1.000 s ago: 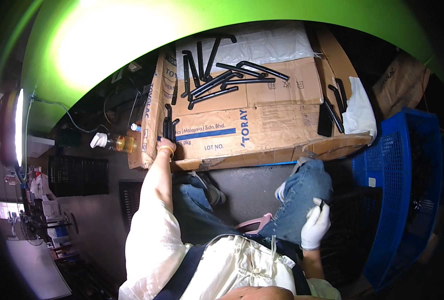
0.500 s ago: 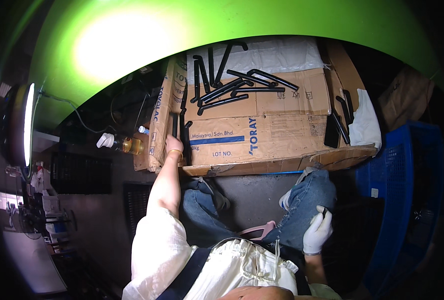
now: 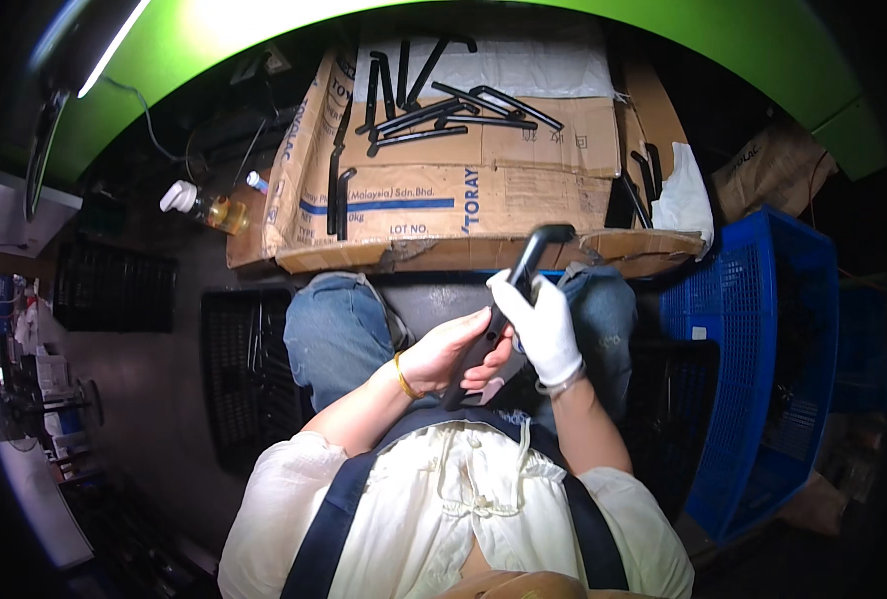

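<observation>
A black L-shaped bar [image 3: 531, 252] is held slanting in front of my body, its short bent end up and to the right. My bare left hand [image 3: 441, 351] is wrapped round the lower half of it. Higher up, my white-gloved right hand [image 3: 546, 327] closes on the bar, thumb and fingers at its sides. Whether the glove also holds something small is hidden. Several more black bars [image 3: 428, 118] lie loosely in the shallow cardboard box [image 3: 523, 247] ahead of me.
A blue plastic crate [image 3: 753, 399] stands at my right, with a dark crate [image 3: 229, 399] at my left. Beside the box's left wall is a spray bottle [image 3: 219, 213] with yellow liquid. A green surface [image 3: 294, 18] arches over the far side.
My left hand has come back from the box's left side with a black bar. My right hand has moved up from beside my knee onto it. The view has shifted.
</observation>
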